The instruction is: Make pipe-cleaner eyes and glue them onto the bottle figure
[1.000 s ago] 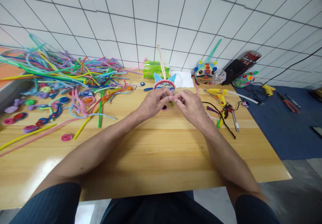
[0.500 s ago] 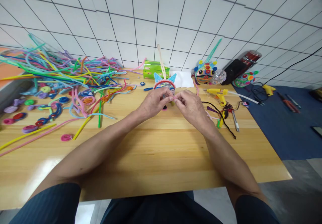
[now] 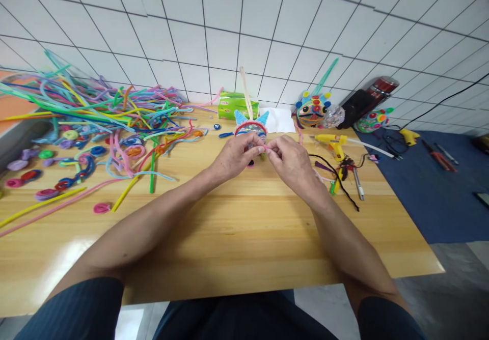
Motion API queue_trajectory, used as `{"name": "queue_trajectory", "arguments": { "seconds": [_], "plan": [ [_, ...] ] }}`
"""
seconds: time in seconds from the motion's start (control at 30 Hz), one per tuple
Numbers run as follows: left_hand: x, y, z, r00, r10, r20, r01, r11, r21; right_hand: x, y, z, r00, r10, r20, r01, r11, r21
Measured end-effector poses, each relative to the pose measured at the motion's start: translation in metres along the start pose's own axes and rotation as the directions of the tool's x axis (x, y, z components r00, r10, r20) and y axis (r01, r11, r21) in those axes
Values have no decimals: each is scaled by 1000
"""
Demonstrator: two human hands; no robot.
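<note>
My left hand (image 3: 240, 156) and my right hand (image 3: 287, 158) meet above the middle of the table, fingertips pinched together. Between them is a small pink piece (image 3: 266, 147) that looks like pipe cleaner; most of it is hidden by the fingers. Just behind the hands stands a craft figure (image 3: 250, 126) with light-blue pointed ears and a red band, its lower part covered by my hands. A pale strap rises from its top. A small dark round piece (image 3: 250, 163) lies under my left fingertips.
Loose pipe cleaners (image 3: 114, 108) and coiled shapes (image 3: 87, 167) spread over the left. A green box (image 3: 237, 106) and white paper (image 3: 280, 120) stand behind. To the right are a decorated figure (image 3: 311, 110), a yellow glue gun (image 3: 334, 144), a black cord (image 3: 346, 192) and a pen (image 3: 359, 185).
Both hands keep nearly the same place and pinch. The pink piece shows slightly more between the fingertips; everything on the table lies as before.
</note>
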State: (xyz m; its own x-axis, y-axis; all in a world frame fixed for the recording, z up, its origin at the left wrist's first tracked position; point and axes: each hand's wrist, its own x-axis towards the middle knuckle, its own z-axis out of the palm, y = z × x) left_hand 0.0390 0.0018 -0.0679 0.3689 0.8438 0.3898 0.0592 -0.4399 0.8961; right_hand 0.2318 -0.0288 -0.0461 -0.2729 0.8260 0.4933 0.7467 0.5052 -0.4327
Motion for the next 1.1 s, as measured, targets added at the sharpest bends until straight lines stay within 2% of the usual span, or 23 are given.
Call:
{"name": "queue_trajectory", "arguments": {
  "seconds": [0.1, 0.2, 0.3, 0.4, 0.47, 0.53, 0.63, 0.8, 0.93, 1.1],
  "plan": [
    [-2, 1, 0, 999, 34, -29, -32, 997, 69, -1, -1, 3, 999, -13, -36, 11, 999, -39],
    [-1, -3, 2, 998, -3, -55, -1, 997, -76, 0, -2, 3, 997, -2, -74, 3, 1000, 20],
    [1, -7, 3, 999, -36, -36, 27, 975, -220, 3, -1, 0, 998, 1, -64, 4, 997, 83],
    [1, -7, 2, 998, -57, 23, 61, 970, -237, 3, 0, -1, 999, 5, -46, -1, 996, 87],
    [1, -5, -1, 999, -33, 43, 39, 990, -139, 2, 1, -1, 999, -9, -32, 11, 999, 53],
    [2, -3, -4, 997, 66, 34, -68, 997, 45, 1, 0, -1, 999, -36, -13, 36, 999, -3],
    [3, -3, -8, 972, 231, 32, -232, 938, 257, -1, 0, -1, 998, -63, 8, 64, 996, -67],
    [3, -4, -8, 975, 209, 73, -222, 920, 324, 0, 0, -2, 997, -54, 47, 55, 998, -24],
    [0, -2, -4, 988, 154, 6, -151, 958, 243, 2, -2, -2, 998, 46, 30, -50, 991, 126],
    [-3, -6, 7, 995, 9, -96, -17, 996, -83, 4, -4, -1, 990, 135, 28, -138, 961, 242]
  ]
}}
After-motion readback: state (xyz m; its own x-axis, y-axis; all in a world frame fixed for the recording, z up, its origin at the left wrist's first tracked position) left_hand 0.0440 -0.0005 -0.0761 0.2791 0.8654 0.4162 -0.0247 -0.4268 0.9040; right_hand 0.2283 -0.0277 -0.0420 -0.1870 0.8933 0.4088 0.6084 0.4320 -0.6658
